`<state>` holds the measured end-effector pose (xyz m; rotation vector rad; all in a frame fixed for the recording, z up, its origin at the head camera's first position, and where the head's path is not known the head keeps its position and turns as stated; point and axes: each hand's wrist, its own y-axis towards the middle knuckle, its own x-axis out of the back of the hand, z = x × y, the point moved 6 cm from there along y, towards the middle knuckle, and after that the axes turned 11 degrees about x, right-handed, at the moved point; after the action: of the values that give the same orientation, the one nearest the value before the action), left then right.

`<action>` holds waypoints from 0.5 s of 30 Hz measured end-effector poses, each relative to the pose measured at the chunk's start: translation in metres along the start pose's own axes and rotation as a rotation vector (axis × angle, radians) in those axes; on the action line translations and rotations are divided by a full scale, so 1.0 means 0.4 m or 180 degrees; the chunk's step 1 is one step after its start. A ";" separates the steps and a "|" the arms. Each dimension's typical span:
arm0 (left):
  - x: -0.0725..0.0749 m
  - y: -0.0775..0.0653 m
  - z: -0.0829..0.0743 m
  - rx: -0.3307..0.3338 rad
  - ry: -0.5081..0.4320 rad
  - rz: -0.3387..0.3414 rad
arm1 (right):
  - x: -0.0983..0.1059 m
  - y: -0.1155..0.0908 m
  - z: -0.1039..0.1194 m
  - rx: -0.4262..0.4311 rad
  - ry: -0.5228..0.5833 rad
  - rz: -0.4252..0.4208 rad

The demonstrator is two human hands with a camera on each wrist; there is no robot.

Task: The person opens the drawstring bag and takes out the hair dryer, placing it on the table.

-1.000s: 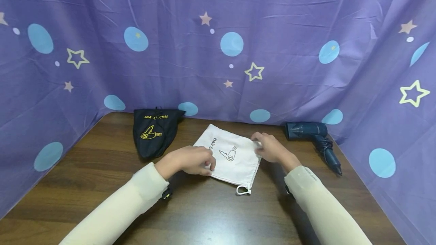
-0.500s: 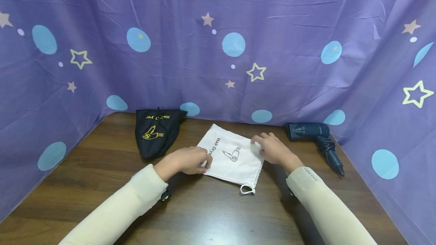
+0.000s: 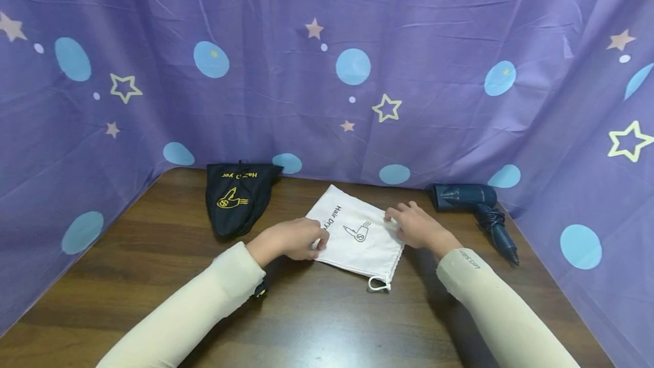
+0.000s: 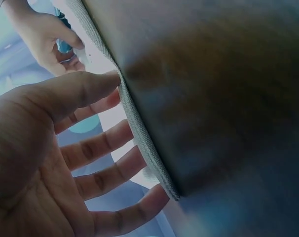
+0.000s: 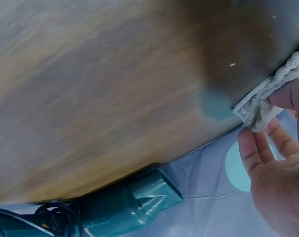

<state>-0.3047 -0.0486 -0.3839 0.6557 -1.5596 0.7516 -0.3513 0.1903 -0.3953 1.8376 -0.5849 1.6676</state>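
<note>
A white drawstring bag, printed with a hair dryer outline and lettering, lies flat at the middle of the table. My left hand holds its left edge; the left wrist view shows the thumb and spread fingertips along the hem. My right hand is at the opposite side, and in the right wrist view its thumb and fingers pinch the gathered corner. A white cord loop sticks out at the bag's near right corner.
A black drawstring bag with yellow hair dryer print lies at the back left. A dark blue folding hair dryer, its cord wound round the handle, rests at the back right. A purple patterned curtain encloses the wooden table behind and at the sides.
The white bag has slid a little to the right, and both hands have moved along with it. The black bag and the hair dryer stay put; the head view has turned slightly.
</note>
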 end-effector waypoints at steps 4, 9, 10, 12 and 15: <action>0.001 0.012 -0.010 -0.0039 0.0048 0.0006 | -0.003 -0.016 -0.015 -0.0020 -0.0007 -0.0035; -0.004 0.029 -0.015 -0.0106 0.0088 -0.0012 | 0.000 -0.035 -0.028 -0.0041 0.0064 -0.0042; -0.005 0.032 -0.015 -0.0112 0.0091 -0.0009 | 0.000 -0.038 -0.030 -0.0047 0.0087 -0.0032; -0.009 0.041 -0.015 -0.0126 0.0101 -0.0002 | 0.001 -0.045 -0.035 -0.0058 0.0121 -0.0012; -0.012 0.052 -0.016 -0.0132 0.0109 0.0001 | 0.001 -0.054 -0.041 -0.0054 0.0158 0.0001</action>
<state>-0.3160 -0.0306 -0.3902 0.6093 -1.5400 0.7253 -0.3489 0.2174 -0.3971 1.7791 -0.5768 1.6982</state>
